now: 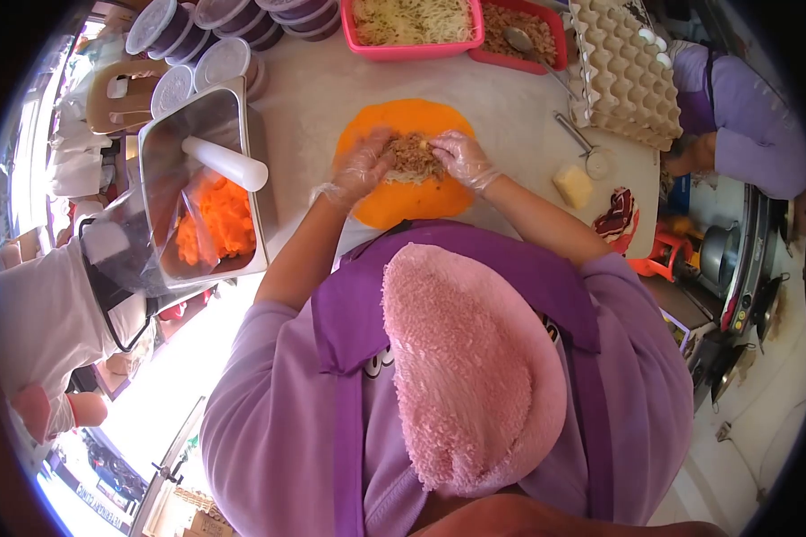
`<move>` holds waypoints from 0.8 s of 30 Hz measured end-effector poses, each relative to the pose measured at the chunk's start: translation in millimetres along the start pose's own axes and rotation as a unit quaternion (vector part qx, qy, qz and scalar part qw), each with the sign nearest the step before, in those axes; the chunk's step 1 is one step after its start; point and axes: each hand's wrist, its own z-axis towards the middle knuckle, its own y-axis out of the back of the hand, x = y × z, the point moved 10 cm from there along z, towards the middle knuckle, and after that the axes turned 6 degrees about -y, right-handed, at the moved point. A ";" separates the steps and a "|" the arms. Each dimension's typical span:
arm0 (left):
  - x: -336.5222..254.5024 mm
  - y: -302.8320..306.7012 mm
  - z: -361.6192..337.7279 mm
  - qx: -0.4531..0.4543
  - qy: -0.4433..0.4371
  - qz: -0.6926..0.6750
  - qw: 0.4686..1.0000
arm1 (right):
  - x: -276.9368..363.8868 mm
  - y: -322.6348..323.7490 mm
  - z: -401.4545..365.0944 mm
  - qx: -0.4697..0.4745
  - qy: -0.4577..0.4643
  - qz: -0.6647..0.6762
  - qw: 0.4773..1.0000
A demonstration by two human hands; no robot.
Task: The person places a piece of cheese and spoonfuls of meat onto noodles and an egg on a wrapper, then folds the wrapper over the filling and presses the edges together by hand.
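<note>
A flat round of orange dough [403, 114] lies on the pale worktop, with a heap of brown crumbly filling [412, 159] in its middle and some whitish shreds under the heap's near edge. My left hand [364, 167], in a clear plastic glove, rests at the left side of the filling; its fingers look stretched out and apart, slightly blurred. On the opposite side, my right hand [463, 159], also gloved, has its fingertips pinched together at the filling's edge. What sits between those fingertips is too small to name.
Left is a metal bin [258, 224] of orange dough with a white roller [224, 164]. Behind stand lidded tubs [157, 25], a pink tub of white shreds [412, 45], a red tray of filling [560, 49] and egg trays [622, 76]. A co-worker's sleeve [757, 134] is right.
</note>
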 end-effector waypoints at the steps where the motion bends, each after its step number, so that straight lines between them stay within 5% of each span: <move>1: 0.7 -0.4 0.8 -0.002 0.001 -0.001 1.000 | 8.4 -3.4 -1.5 -0.009 0.016 -0.006 1.000; 5: 0.9 -10.5 3.6 0.041 -0.006 -0.067 0.997 | 26.6 3.1 2.3 0.005 0.013 -0.041 0.999; 7: -2.4 -8.6 5.8 0.044 -0.010 -0.086 0.995 | 15.1 10.1 8.6 0.053 -0.106 -0.031 0.992; 11: -7.8 -9.4 10.1 0.051 0.005 -0.127 0.991 | 8.0 2.1 24.1 -0.002 -0.029 0.017 0.999; 14: -3.2 -8.8 13.9 0.057 -0.004 -0.132 0.990 | 7.7 -17.6 32.9 0.002 0.020 -0.081 0.997; 24: -12.5 6.1 14.4 0.050 0.037 -0.188 0.980 | 0.9 -48.1 67.4 0.231 -0.062 -0.146 0.960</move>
